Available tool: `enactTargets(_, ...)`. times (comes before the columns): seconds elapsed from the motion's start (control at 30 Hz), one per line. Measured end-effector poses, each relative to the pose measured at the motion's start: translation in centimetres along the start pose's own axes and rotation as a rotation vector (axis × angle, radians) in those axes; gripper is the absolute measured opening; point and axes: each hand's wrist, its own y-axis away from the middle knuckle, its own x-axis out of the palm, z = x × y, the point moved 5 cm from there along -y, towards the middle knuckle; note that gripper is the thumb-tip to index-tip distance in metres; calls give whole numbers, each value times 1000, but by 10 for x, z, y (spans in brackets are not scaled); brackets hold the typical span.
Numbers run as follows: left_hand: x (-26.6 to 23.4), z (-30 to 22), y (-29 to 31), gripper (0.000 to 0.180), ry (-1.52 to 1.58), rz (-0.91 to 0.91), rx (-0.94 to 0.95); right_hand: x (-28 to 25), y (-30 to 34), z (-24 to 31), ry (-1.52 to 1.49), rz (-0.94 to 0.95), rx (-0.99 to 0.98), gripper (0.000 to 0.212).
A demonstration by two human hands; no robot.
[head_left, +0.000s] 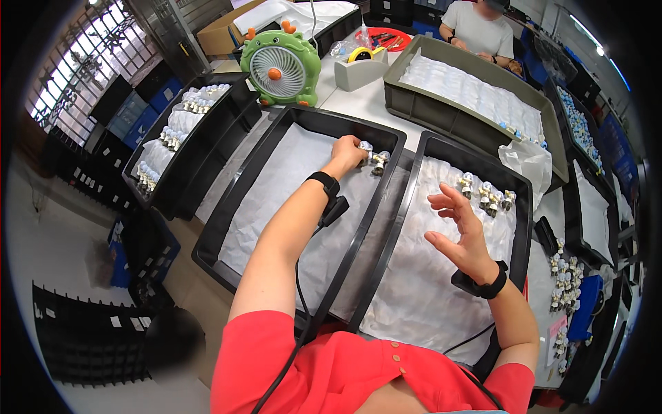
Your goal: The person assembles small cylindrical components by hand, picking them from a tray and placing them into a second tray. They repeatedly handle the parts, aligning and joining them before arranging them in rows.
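My left hand [347, 150] reaches into the far right corner of a black tray [222, 219] lined with white sheet. Its fingers are closed around a small figurine [365, 146] with a pale, rounded head; part of the figurine is hidden by them. Another small figurine [378, 163] lies just beside it. Over a second black tray [427, 141], my right hand [463, 238] hovers palm inward, fingers apart and holding nothing. Several similar figurines [490, 196] sit in a row on the white wrapping [414, 276] at that tray's far end.
A green animal-shaped fan [281, 71] stands behind the left tray. Another black bin [207, 148] with figurines is on the left. A grey-green bin [441, 103] and a tape dispenser [360, 69] stand farther back. More figurines [565, 283] lie at right. Across the table sits a person [483, 31].
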Motion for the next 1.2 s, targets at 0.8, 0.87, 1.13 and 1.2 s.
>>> enactTargets(0.8,10,8,-5,29,83,79,13,-74,-21,-19,-144,-369,226,43)
enactTargets(0.87,8,13,-5,30,96,78,15,-83,-30,-35,-99,-293,310,41)
enactTargets(1.13,-32,-40,24,33,267,-190,111,-81,-26,-120,869,206,339,80)
enactTargets(1.2,-43,-71,47,33,407,-138,146,-80,-28,-124,887,235,373,82)
